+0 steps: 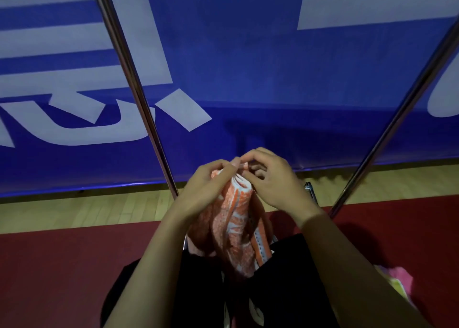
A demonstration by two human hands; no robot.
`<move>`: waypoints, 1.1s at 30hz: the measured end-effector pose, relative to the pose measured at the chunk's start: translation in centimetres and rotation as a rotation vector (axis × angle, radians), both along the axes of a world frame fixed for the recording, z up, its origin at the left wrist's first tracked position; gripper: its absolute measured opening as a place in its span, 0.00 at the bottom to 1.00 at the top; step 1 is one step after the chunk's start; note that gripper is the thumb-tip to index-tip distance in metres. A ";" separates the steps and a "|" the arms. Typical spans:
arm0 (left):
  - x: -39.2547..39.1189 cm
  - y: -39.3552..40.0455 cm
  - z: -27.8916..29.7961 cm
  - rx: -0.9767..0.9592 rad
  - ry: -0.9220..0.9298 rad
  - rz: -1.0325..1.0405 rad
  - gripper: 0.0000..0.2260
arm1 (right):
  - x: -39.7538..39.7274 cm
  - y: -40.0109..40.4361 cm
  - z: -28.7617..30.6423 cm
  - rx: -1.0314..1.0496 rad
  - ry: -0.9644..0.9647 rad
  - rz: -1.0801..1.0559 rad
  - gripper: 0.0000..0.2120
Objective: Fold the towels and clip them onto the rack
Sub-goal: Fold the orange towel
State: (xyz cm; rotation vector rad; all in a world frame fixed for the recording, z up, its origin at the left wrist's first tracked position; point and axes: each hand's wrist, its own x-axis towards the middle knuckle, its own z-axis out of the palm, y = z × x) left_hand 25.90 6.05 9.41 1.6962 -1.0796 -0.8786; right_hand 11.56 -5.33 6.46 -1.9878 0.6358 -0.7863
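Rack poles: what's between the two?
In the head view, both hands, left hand and right hand, pinch the orange towel between the left pole and right pole.

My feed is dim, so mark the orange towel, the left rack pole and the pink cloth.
orange towel (233, 218): head view, hanging patterned middle.
left rack pole (139, 96): head view, mid shaft.
pink cloth (400, 276): head view, pink top.

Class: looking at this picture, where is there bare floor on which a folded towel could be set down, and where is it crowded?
Bare: the red mat left of the left hand, and the wooden strip under the blue banner. Crowded: the middle, where both hands pinch the orange towel, right hand; the pink cloth fills the right edge.
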 end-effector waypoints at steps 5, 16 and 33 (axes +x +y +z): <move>0.3 -0.4 -0.5 -0.105 0.047 0.054 0.19 | 0.4 0.7 0.5 0.100 -0.031 -0.065 0.08; 0.2 -0.3 -0.7 -0.082 0.161 0.082 0.21 | 0.6 0.7 0.0 -0.067 0.086 -0.132 0.07; 0.8 -0.8 -1.1 0.056 0.471 0.125 0.15 | 0.7 0.9 -0.1 -0.045 0.088 -0.105 0.06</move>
